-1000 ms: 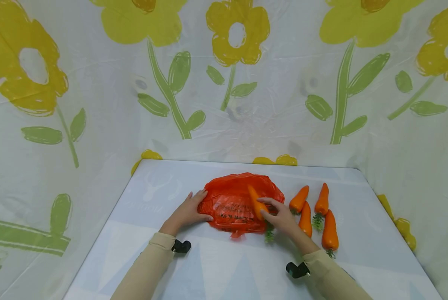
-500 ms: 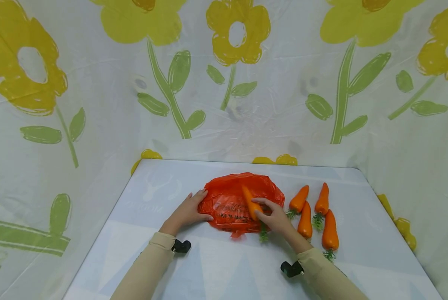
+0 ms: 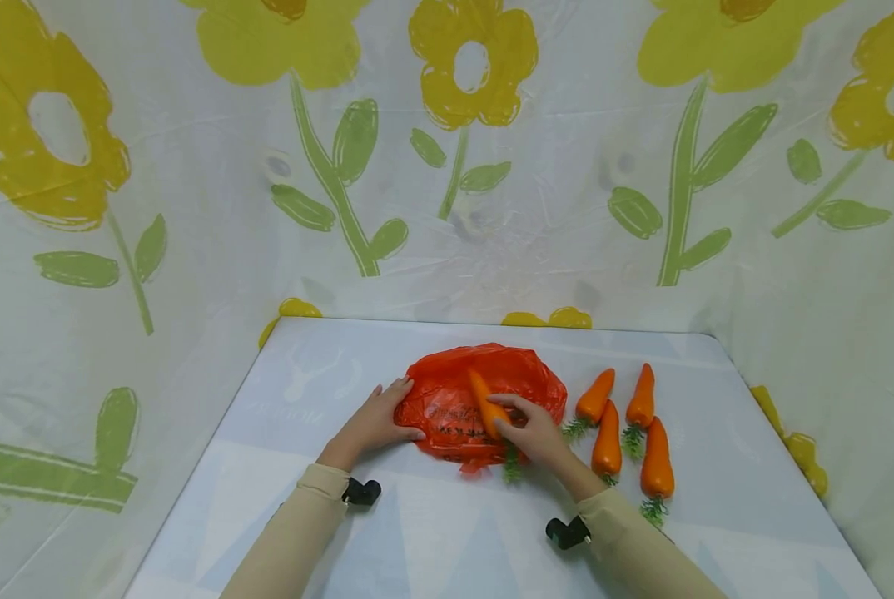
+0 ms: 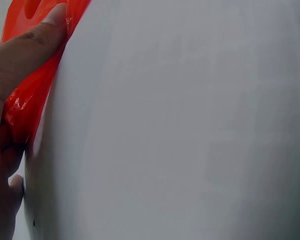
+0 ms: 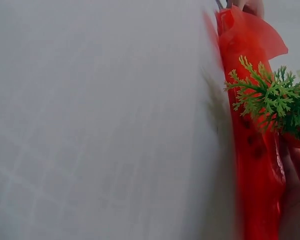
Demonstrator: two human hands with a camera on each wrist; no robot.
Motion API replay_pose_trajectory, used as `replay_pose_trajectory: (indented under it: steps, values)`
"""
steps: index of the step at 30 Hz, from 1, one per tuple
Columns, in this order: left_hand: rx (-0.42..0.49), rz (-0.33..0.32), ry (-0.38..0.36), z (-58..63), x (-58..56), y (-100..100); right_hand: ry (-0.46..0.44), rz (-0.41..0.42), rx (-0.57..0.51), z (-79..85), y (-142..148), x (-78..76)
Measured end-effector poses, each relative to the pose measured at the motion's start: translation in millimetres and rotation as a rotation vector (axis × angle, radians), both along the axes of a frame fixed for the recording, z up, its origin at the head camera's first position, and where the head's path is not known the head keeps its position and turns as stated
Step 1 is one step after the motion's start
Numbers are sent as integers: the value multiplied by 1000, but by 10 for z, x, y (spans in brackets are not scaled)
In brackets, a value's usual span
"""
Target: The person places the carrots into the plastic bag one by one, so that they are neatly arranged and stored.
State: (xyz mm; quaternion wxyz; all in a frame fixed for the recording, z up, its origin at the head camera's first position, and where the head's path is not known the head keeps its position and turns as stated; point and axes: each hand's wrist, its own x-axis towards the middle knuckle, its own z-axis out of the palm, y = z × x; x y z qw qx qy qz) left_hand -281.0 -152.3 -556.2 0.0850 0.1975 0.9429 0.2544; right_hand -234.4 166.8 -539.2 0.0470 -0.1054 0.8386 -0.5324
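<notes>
A red plastic bag (image 3: 443, 395) with dark print lies on the table. My left hand (image 3: 374, 423) grips its left side; the left wrist view has the thumb (image 4: 32, 47) on top of the red film and fingers farther down at its edge. My right hand (image 3: 534, 433) holds an orange carrot (image 3: 484, 401) by its thick end over the bag, tip pointing away and slightly left. Its leafy green top (image 3: 511, 462) hangs toward me, and shows large in the right wrist view, where the bag (image 5: 250, 165) runs beneath. Whether the carrot touches the bag is unclear.
Several more carrots lie to the right of the bag, among them a near right one (image 3: 657, 462) and a far right one (image 3: 643, 399). A pale patterned table (image 3: 432, 549) carries everything. Behind it hangs a flowered curtain (image 3: 552, 208).
My right hand has moved left with the carrot, from the bag's right part toward its middle. The left hand and the bag have stayed where they were.
</notes>
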Motion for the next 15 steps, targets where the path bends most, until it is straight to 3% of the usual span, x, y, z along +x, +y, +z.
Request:
replay_pose_trajectory:
  steps: [15]
  values:
    - [32,13,-24,68,33,15,-10,-16,-22,-26,-178,-37]
